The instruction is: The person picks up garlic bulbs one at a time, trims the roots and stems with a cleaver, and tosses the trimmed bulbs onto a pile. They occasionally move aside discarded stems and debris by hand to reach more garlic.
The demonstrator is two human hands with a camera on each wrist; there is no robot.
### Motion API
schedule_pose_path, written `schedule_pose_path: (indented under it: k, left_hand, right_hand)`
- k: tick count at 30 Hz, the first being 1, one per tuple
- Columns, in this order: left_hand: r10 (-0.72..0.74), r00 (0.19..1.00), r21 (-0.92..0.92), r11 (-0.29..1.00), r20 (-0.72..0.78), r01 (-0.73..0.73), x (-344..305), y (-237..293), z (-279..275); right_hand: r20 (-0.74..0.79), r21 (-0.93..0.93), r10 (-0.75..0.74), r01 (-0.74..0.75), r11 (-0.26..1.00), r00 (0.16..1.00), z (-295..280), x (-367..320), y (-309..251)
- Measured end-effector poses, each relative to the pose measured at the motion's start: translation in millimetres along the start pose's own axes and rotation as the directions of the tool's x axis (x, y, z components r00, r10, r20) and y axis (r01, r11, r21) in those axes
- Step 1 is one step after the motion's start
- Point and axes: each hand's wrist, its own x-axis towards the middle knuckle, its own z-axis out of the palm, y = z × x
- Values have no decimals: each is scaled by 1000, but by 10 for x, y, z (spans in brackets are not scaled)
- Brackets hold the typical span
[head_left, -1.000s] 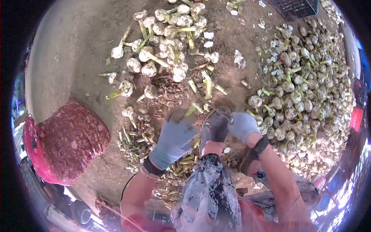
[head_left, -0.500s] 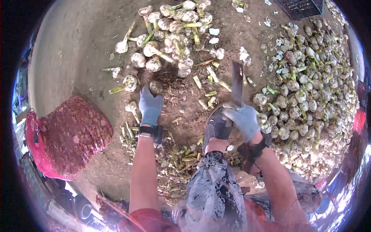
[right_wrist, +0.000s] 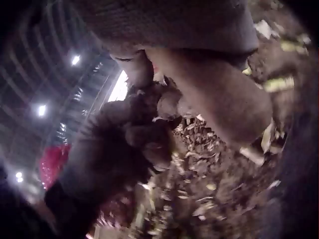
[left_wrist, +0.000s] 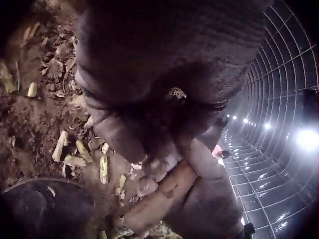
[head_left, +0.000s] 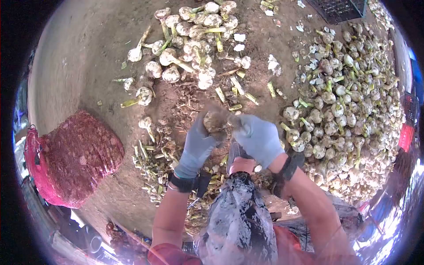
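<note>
Both gloved hands meet in front of the person's knees in the head view. A garlic bulb (head_left: 214, 123) coated in soil is gripped in my left hand (head_left: 197, 143), its lower part hidden by the fingers. My right hand (head_left: 259, 138) holds a knife close against that bulb. Its broad, brownish blade (right_wrist: 219, 97) fills much of the right wrist view, and the same blade (left_wrist: 162, 196) crosses below the glove in the left wrist view. The knife's handle is covered by the right hand's fingers.
Garlic bulbs with stems (head_left: 190, 48) lie ahead; a large heap of trimmed bulbs (head_left: 344, 106) is at the right. Cut stalks (head_left: 154, 163) litter the ground by the left arm. A filled red mesh sack (head_left: 84, 159) sits at the left, a black crate (head_left: 338, 9) far right.
My left hand reached forward to a bulb on the ground, then came back to the middle with it. My right hand moved left with the knife, which pointed forward half a second ago.
</note>
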Motion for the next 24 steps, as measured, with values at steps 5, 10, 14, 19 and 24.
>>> schedule_pose_path:
  k: [5, 10, 14, 19, 24]
  left_hand:
    - [258, 966, 60, 964, -10, -257, -100, -202, 0]
    - [-79, 997, -581, 813, -26, 49, -220, -105, 48]
    - [352, 935, 265, 899, 41, -349, -71, -358, -44]
    - [236, 972, -62, 970, 23, -234, -91, -353, -24]
    - [167, 976, 249, 948, 141, -198, -283, 234, 59]
  right_hand:
    - [199, -402, -245, 307, 863, 949, -112, -131, -89]
    - [98, -472, -198, 221, 853, 975, -55, -97, 29]
    - [160, -470, -138, 198, 860, 977, -118, -152, -97]
    - [129, -450, -135, 179, 875, 982, -71, -80, 46]
    - [66, -453, 370, -302, 839, 927, -179, 13, 685]
